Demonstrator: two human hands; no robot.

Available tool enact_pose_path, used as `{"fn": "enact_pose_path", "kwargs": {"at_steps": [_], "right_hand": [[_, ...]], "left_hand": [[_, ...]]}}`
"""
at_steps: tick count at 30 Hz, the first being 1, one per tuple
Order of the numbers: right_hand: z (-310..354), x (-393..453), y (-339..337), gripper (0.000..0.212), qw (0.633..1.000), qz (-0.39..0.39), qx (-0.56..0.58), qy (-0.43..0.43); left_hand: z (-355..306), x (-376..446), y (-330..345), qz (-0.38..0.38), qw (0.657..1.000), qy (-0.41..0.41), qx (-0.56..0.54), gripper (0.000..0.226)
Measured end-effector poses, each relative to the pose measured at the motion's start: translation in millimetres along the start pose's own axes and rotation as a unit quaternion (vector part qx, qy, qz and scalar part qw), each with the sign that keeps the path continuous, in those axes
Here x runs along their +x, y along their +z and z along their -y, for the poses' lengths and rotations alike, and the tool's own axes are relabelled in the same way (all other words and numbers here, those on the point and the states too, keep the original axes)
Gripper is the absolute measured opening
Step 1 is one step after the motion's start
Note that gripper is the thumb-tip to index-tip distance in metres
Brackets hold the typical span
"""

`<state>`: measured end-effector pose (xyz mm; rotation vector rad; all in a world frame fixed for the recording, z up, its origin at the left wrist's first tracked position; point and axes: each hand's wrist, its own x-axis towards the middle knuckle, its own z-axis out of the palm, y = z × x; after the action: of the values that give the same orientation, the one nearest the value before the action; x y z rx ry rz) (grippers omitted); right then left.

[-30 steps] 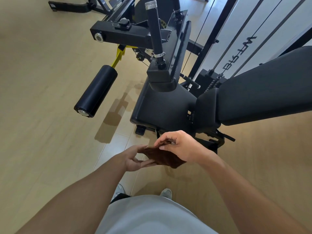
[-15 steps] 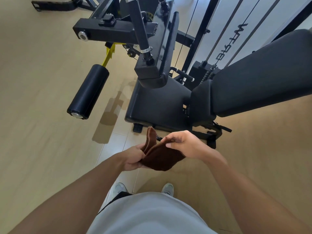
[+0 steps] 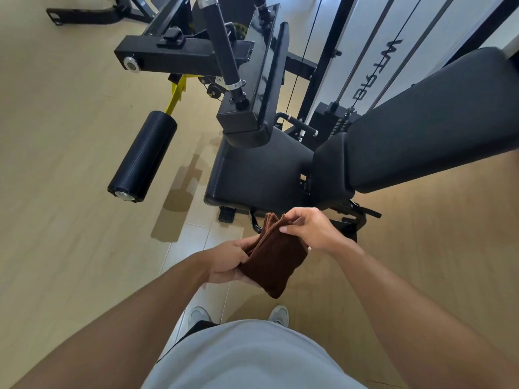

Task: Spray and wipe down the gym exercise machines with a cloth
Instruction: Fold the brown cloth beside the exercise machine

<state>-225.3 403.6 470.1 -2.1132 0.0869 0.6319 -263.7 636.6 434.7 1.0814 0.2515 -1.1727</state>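
A dark brown cloth (image 3: 273, 258), folded into layers, is held in front of my waist. My left hand (image 3: 229, 262) grips its lower left side from underneath. My right hand (image 3: 309, 230) pinches its upper right edge. Just beyond the cloth stands a black exercise machine with a padded seat (image 3: 258, 175) and a long black backrest pad (image 3: 429, 122) reaching to the right. No spray bottle is visible.
A black foam roller pad (image 3: 143, 160) on a yellow arm juts out to the left of the seat. A black frame beam (image 3: 168, 56) and upright handle (image 3: 224, 49) rise above the seat. Cables and the weight stack (image 3: 337, 119) stand behind. My shoes (image 3: 278, 314) rest on the pale floor.
The cloth has gone from lying flat between my hands to being folded up into upright layers. My hands shifted slightly and the view tipped a little toward the machine.
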Motion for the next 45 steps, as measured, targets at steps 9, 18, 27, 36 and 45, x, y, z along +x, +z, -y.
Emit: {"fn": "enact_pose_path", "kwargs": {"at_steps": [9,18,27,36,45], "right_hand": [[-8.2,-0.8,-6.6,0.012,0.990,0.105,0.091,-0.003],[-14.8,-2.0,-6.6,0.042,0.990,0.071,0.120,-0.007],[-19.4,-12.4,5.8,0.034,0.985,0.023,0.173,0.018],[-66.8,-16.1,21.7,0.058,0.937,0.213,0.258,0.100],[-48.7,-14.4,1.0,0.025,0.991,0.089,0.089,0.041]], "left_hand": [[-8.6,-14.7,-4.8,0.052,0.998,-0.023,0.022,0.070],[-3.7,-20.5,-13.4,-0.066,0.993,0.032,0.096,0.036],[-5.1,-10.0,11.9,-0.130,0.972,0.111,0.160,0.032],[10.4,-10.3,4.9,-0.117,0.985,0.078,-0.102,0.038],[38.2,-4.4,-7.9,-0.158,0.987,0.025,0.006,0.021]]}}
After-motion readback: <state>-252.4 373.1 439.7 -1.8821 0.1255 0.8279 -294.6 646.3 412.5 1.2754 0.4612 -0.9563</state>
